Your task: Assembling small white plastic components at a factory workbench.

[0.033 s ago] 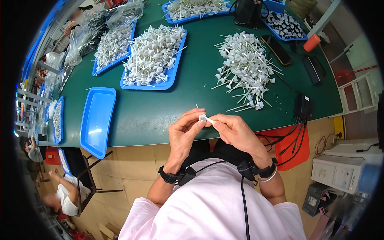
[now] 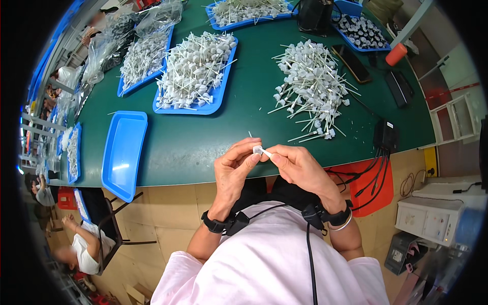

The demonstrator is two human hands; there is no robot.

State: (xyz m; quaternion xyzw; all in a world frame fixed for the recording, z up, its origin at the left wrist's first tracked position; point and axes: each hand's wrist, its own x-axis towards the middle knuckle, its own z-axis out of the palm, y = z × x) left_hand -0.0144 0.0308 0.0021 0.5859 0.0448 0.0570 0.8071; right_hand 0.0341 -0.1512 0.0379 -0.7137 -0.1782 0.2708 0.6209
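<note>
My left hand (image 2: 235,170) and my right hand (image 2: 300,166) meet just over the near edge of the green table (image 2: 203,137). Together they pinch a small white plastic cap with a thin stem (image 2: 261,151) between their fingertips. The stem's tip pokes up past my left fingers. Beyond my right hand lies a loose pile of the same white stemmed pieces (image 2: 310,84). A blue tray heaped with such pieces (image 2: 195,71) sits farther back, to the left.
An empty blue tray (image 2: 123,152) lies at the table's left near edge. More filled trays and plastic bags line the back. A black box with cables (image 2: 386,136), a phone (image 2: 351,63) and an orange cup (image 2: 396,54) are on the right. Another person (image 2: 81,249) sits lower left.
</note>
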